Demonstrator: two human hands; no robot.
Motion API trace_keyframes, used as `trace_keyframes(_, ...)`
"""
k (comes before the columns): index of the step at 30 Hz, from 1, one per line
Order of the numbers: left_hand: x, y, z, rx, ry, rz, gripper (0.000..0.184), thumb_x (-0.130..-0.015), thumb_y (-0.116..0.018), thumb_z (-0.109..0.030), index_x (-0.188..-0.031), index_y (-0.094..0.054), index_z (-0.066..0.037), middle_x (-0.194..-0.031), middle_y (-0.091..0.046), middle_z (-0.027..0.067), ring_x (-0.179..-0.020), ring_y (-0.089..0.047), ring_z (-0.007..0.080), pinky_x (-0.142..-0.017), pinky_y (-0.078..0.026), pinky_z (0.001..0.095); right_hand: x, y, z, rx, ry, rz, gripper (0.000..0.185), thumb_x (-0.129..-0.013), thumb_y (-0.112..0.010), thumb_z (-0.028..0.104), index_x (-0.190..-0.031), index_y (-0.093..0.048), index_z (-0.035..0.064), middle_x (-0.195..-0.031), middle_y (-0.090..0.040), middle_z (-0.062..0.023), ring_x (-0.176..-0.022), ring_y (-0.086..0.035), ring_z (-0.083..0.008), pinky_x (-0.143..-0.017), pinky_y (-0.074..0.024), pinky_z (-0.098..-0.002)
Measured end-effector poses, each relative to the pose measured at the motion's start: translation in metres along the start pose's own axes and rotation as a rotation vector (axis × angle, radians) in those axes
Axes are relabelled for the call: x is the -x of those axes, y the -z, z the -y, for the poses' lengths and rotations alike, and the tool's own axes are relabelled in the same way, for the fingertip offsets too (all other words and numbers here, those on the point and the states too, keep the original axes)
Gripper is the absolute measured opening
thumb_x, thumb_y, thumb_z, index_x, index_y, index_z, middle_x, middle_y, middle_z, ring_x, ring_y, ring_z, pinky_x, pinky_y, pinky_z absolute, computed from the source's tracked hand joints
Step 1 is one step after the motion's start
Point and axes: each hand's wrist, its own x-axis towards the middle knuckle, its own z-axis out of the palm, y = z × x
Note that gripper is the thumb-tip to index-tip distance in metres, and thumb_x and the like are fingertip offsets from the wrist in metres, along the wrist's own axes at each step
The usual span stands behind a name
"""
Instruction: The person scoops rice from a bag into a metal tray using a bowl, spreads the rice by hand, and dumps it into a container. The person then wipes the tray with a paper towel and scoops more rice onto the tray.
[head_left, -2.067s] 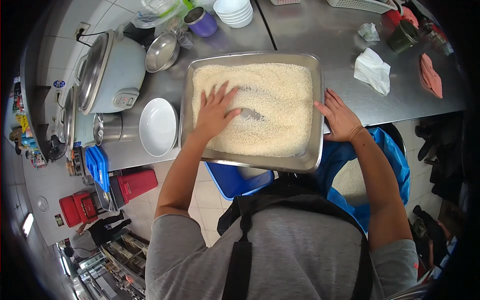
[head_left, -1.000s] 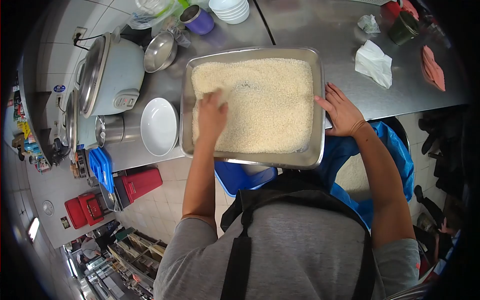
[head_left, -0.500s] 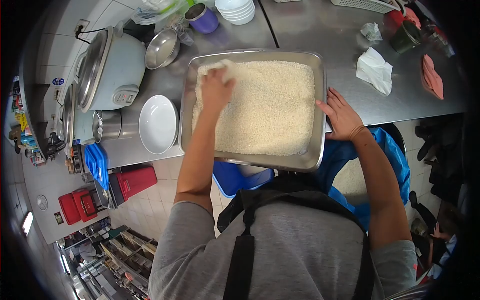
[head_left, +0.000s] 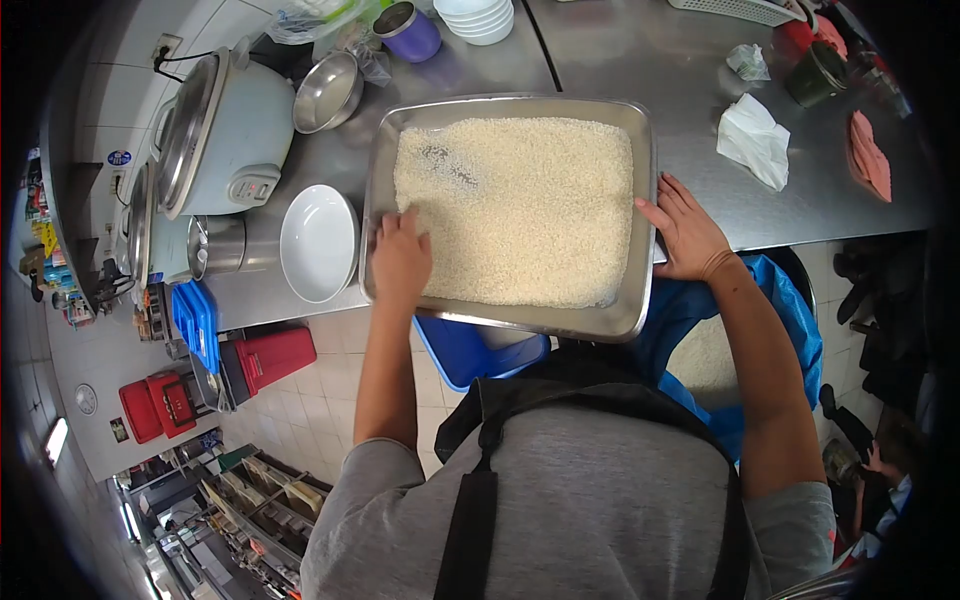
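A rectangular metal tray (head_left: 643, 215) holds a wide layer of pale rice grains (head_left: 530, 210). Near the tray's left side, my left hand (head_left: 402, 258) rests in the rice with fingers curled down; what its fingertips hold, if anything, is hidden. Tray metal shows through a thin patch at the upper left of the rice. My right hand (head_left: 690, 232) lies against the tray's right edge, fingers spread. A white oval bowl (head_left: 319, 244) stands just left of the tray.
Left are a large rice cooker (head_left: 225, 140) and a metal bowl (head_left: 328, 92). A purple cup (head_left: 408, 32) and stacked white bowls (head_left: 480, 18) stand behind. Crumpled white paper (head_left: 753, 141) lies right. Below are a blue bin (head_left: 465, 355) and a blue-lined container (head_left: 795, 330).
My left hand has moved from the upper left of the rice down toward the lower left. A thin patch now shows where it was. My right hand stays at the tray's edge.
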Motion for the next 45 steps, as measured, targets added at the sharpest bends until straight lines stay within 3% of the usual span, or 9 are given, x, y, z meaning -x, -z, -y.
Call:
trace_keyframes(5,0.006,-0.009,-0.057,0.614,0.011,0.136,0.033,-0.083,-0.064,-0.007,-0.116,-0.062,-0.001,-0.113,-0.060,0.0217,-0.095,-0.061,0.0416,-0.081,-0.052,0.0477,0.000,0.001,-0.001,-0.025,0.024,-0.006,0.108,-0.057,-0.085,0.032,-0.147,-0.027,0.0180,-0.129,-0.049,-0.0239,-0.134,-0.038,-0.0417,-0.121,-0.0169,-0.0493)
trace_keyframes(7,0.002,0.002,-0.093,0.598,0.017,0.260,0.032,-0.083,-0.063,-0.005,-0.115,-0.063,-0.003,-0.115,-0.060,0.0197,-0.099,-0.061,0.0385,-0.083,-0.051,0.0452,0.000,-0.001,-0.002,-0.015,0.024,-0.019,0.109,-0.056,-0.085,0.031,-0.147,-0.027,0.0176,-0.128,-0.050,-0.0241,-0.133,-0.038,-0.0424,-0.121,-0.0175,-0.0496)
trace_keyframes(9,0.006,-0.008,-0.119,0.299,-0.307,-0.012,0.036,-0.082,-0.069,-0.009,-0.117,-0.064,-0.008,-0.115,-0.062,0.0142,-0.106,-0.059,0.0311,-0.091,-0.048,0.0420,0.001,-0.004,-0.002,-0.009,0.027,-0.031,0.109,-0.056,-0.085,0.031,-0.147,-0.027,0.0171,-0.127,-0.050,-0.0243,-0.132,-0.039,-0.0428,-0.121,-0.0180,-0.0499)
trace_keyframes(14,0.012,-0.018,-0.159,0.144,-0.778,0.133,0.065,-0.084,-0.067,-0.041,-0.141,-0.048,-0.018,-0.151,-0.037,0.0117,-0.143,-0.029,0.0322,-0.114,-0.019,0.0620,0.001,-0.004,-0.003,-0.008,0.034,-0.019,0.110,-0.055,-0.085,0.031,-0.147,-0.027,0.0154,-0.126,-0.051,-0.0247,-0.131,-0.040,-0.0430,-0.121,-0.0184,-0.0503)
trace_keyframes(19,-0.021,-0.043,-0.127,-0.059,-0.791,0.159,0.059,-0.089,-0.055,-0.053,-0.142,-0.047,-0.027,-0.159,-0.026,0.0006,-0.148,-0.017,0.0300,-0.115,-0.008,0.0674,0.001,-0.005,-0.005,0.001,0.035,-0.036,0.110,-0.056,-0.084,0.033,-0.148,-0.027,0.0156,-0.127,-0.050,-0.0244,-0.133,-0.038,-0.0421,-0.121,-0.0176,-0.0494)
trace_keyframes(28,-0.055,-0.012,-0.071,-0.222,-0.367,0.058,0.043,-0.091,-0.058,-0.045,-0.120,-0.066,-0.014,-0.131,-0.057,0.0129,-0.129,-0.047,0.0331,-0.112,-0.020,0.0662,0.002,0.000,-0.001,0.006,-0.015,0.028,0.107,-0.059,-0.084,0.036,-0.149,-0.027,0.0187,-0.134,-0.047,-0.0235,-0.137,-0.034,-0.0405,-0.122,-0.0164,-0.0473)
trace_keyframes(33,-0.081,-0.005,-0.134,0.151,-0.517,0.065,0.035,-0.085,-0.069,-0.031,-0.112,-0.068,-0.009,-0.116,-0.065,0.0118,-0.118,-0.054,0.0325,-0.105,-0.037,0.0428,0.002,-0.001,-0.002,0.016,-0.021,0.034,0.108,-0.059,-0.084,0.036,-0.149,-0.027,0.0188,-0.136,-0.046,-0.0230,-0.138,-0.034,-0.0401,-0.122,-0.0168,-0.0467)
trace_keyframes(38,-0.093,-0.062,-0.186,0.252,-0.766,-0.013,0.043,-0.086,-0.069,-0.031,-0.123,-0.063,-0.010,-0.135,-0.053,0.0129,-0.128,-0.046,0.0321,-0.109,-0.033,0.0489,0.002,0.002,-0.001,0.021,-0.021,0.050,0.108,-0.058,-0.084,0.038,-0.148,-0.029,0.0178,-0.132,-0.047,-0.0220,-0.137,-0.034,-0.0399,-0.121,-0.0183,-0.0468)
trace_keyframes(45,-0.059,-0.012,-0.133,0.224,-0.870,0.418,0.033,-0.083,-0.071,-0.026,-0.114,-0.068,-0.014,-0.133,-0.055,0.0104,-0.126,-0.047,0.0326,-0.106,-0.038,0.0439,0.003,-0.001,-0.004,-0.009,0.015,0.010,0.108,-0.058,-0.085,0.041,-0.148,-0.029,0.0187,-0.136,-0.045,-0.0210,-0.137,-0.034,-0.0396,-0.121,-0.0201,-0.0475)
